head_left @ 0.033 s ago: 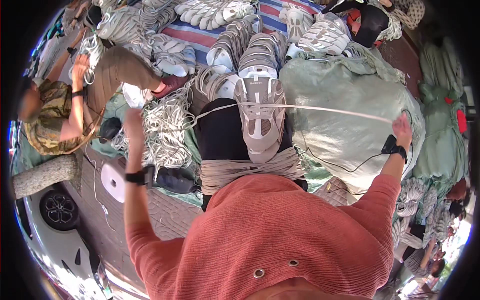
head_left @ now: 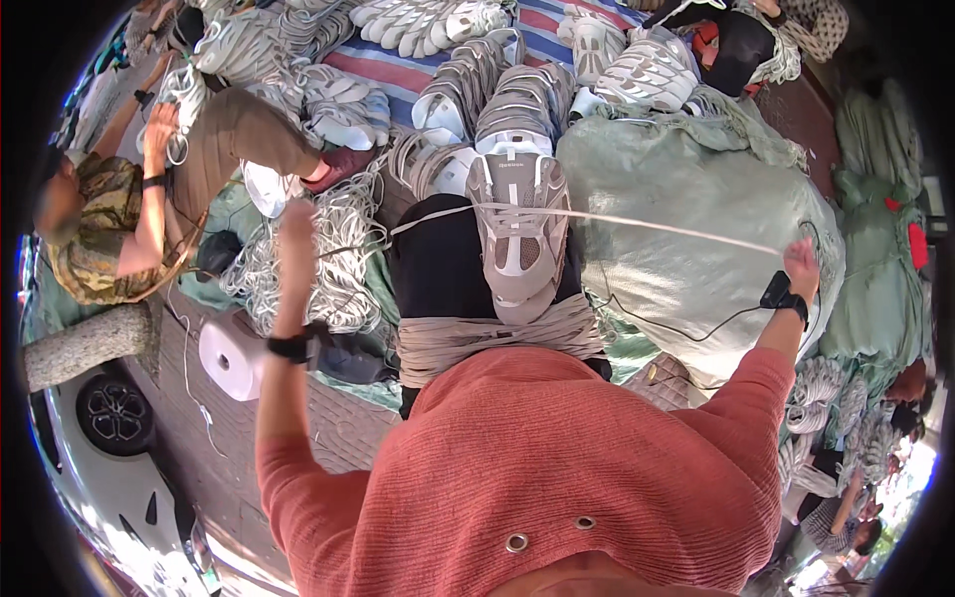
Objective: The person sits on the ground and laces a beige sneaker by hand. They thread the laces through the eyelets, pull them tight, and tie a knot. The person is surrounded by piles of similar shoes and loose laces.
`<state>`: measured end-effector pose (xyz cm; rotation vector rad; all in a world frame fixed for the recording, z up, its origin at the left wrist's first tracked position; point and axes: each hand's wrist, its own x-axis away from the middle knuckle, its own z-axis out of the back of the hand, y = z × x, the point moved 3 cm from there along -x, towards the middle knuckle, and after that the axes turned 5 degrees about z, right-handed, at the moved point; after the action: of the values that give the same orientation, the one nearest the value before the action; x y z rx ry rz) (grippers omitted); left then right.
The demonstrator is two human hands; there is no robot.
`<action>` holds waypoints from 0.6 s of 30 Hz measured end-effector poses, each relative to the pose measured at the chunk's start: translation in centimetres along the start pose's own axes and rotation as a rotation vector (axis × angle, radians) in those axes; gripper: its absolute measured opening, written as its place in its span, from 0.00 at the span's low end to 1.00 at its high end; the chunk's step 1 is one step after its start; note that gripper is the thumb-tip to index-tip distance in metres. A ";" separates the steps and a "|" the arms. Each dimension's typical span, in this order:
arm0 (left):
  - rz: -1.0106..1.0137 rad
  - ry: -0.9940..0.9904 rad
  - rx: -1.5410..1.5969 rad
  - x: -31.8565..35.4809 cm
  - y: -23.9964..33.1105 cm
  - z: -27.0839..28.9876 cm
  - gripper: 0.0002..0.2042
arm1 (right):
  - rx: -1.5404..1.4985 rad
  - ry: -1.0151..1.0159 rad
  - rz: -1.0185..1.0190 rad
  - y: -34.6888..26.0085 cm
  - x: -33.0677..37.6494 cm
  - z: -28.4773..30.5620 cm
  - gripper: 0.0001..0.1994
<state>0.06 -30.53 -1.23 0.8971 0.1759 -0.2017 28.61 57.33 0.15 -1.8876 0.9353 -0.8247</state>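
A grey and beige sneaker (head_left: pixel 517 234) rests on my lap, toe toward me. A long pale lace (head_left: pixel 657 225) runs through it and is stretched tight out to both sides. My left hand (head_left: pixel 295 221) is raised at the left, closed on one end of the lace. Far out to the right, my right hand (head_left: pixel 801 261) is closed on the other end. A thick bundle of beige laces (head_left: pixel 497 333) lies across my thighs just below the sneaker. Both wrists wear black bands.
A large green sack (head_left: pixel 686 229) sits at my right. White laces (head_left: pixel 338 259) are heaped at my left, with rows of matching sneakers (head_left: pixel 477 80) beyond. Another person (head_left: pixel 109 229) sits at the far left handling shoes. Nearby lie a white roll (head_left: pixel 231 358) and a stone block (head_left: pixel 85 343).
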 end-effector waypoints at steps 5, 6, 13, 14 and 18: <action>-0.406 -0.180 0.080 0.8 13.0 -11.7 0.04 | -0.196 0.043 -0.013 4.6 0.7 -5.6 0.14; -0.305 -0.294 0.052 0.8 13.0 -13.0 0.04 | -0.093 -0.141 -0.078 6.7 1.8 -8.8 0.10; -0.140 -0.548 -0.269 2.6 13.6 -14.7 0.07 | 0.718 -1.191 0.505 18.7 23.5 -33.9 0.07; -0.146 -0.554 -0.280 2.5 14.1 -14.6 0.08 | 0.789 -1.344 0.716 19.4 25.3 -35.6 0.07; -0.116 -0.584 -0.304 2.3 14.6 -14.8 0.09 | 0.848 -1.580 0.919 22.2 28.7 -38.7 0.09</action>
<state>4.90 -10.19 0.23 0.4975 -0.2805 -0.5207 5.18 9.80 1.85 -0.6815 0.1907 0.7433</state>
